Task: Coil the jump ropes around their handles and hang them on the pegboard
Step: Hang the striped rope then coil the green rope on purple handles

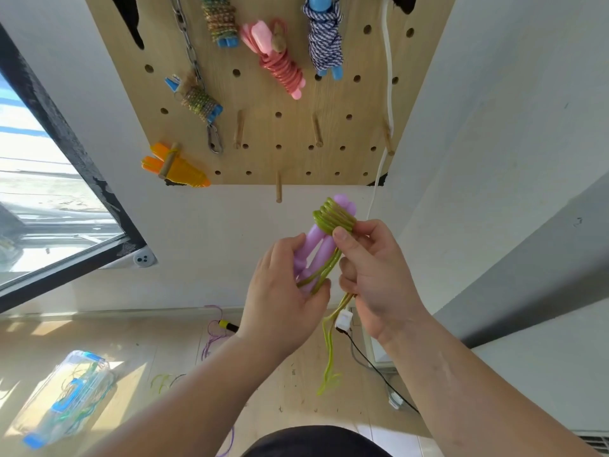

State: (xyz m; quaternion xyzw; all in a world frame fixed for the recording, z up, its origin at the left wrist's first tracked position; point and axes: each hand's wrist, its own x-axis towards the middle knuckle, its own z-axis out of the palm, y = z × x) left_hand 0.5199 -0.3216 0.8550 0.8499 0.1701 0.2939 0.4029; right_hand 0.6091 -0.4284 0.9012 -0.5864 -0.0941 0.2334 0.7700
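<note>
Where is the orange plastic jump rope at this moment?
In the head view, the orange plastic jump rope hangs on a wooden peg at the lower left corner of the wooden pegboard, left of and below the metal carabiner.

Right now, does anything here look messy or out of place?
Yes: a purple rope lies in a loose tangle on the floor, and green strands sprawl beside it, neither coiled. The orange bundle hangs crooked at the pegboard's lower left corner.
</note>
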